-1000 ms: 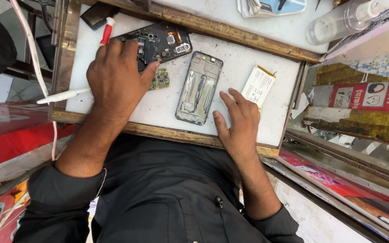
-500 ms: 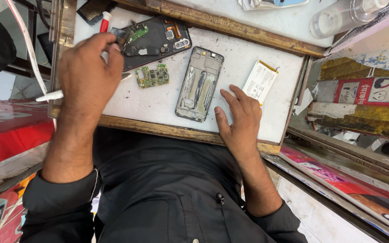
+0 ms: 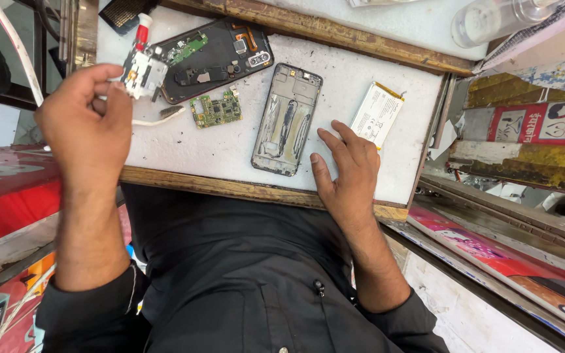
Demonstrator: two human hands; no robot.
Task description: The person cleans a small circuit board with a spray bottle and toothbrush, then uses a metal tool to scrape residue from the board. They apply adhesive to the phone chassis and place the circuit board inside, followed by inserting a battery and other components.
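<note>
My left hand [image 3: 86, 127] is raised over the left edge of the white work board [image 3: 230, 147] and pinches a small white and metal phone part [image 3: 142, 72] between thumb and fingers. Just right of that part lies an opened black phone body [image 3: 217, 55] with its inner parts showing. Below it sit a small green circuit board [image 3: 216, 110] and a white brush [image 3: 158, 119]. My right hand [image 3: 348, 173] rests flat on the board, fingers spread, between a bare metal phone frame [image 3: 288, 119] and a white battery [image 3: 377, 114].
A wooden rim [image 3: 230, 188] borders the board on the near side. A clear plastic bottle [image 3: 498, 16] lies at the back right. A red-capped tube [image 3: 142, 29] stands at the back left. Printed boxes [image 3: 531, 124] fill the right side.
My left hand has come off the black phone body and moved left, now holding the small white and metal part. The green circuit board is uncovered. My right hand has stayed put.
</note>
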